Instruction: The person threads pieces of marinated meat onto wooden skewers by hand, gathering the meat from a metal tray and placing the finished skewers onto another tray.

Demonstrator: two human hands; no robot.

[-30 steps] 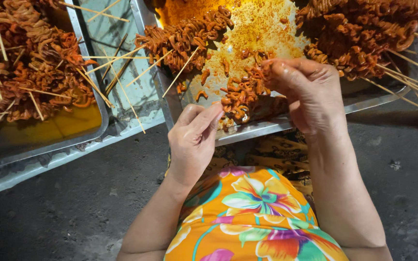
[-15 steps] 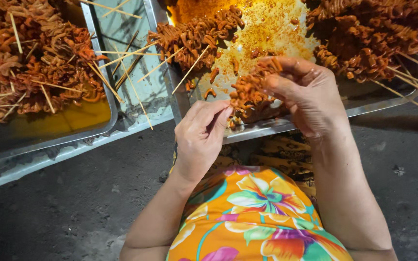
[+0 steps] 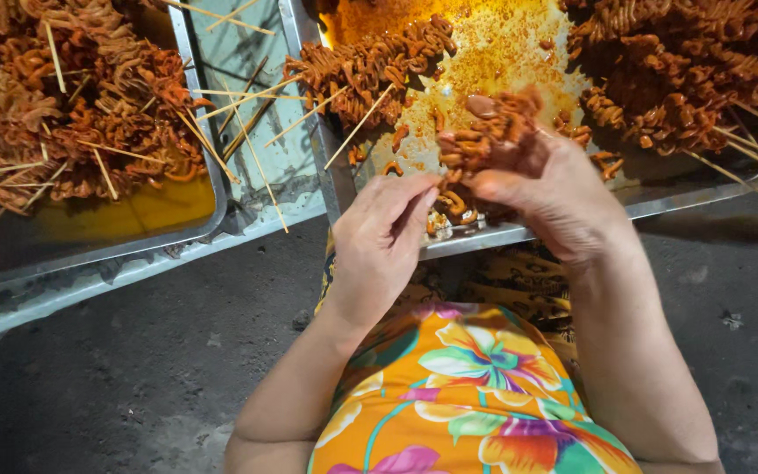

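Clump of orange-red marinated meat strips (image 3: 484, 136), glistening, held over the near edge of the steel tray (image 3: 660, 197). Finished skewers (image 3: 370, 66) piled behind; second tray (image 3: 133, 233) w/ more at left. Right hand (image 3: 546, 189) curled round the clump; left hand (image 3: 383, 237) pinches narrow at its lower end.

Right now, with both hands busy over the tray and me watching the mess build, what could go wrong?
The right hand holds a clump of orange marinated meat pieces near the front rim of the shallow metal tray; bits could drop onto the orange floral garment. The left hand works close beside thin pointed wooden skewers, so a fingertip might get pricked. Both hands look greasy, so grip may slip.
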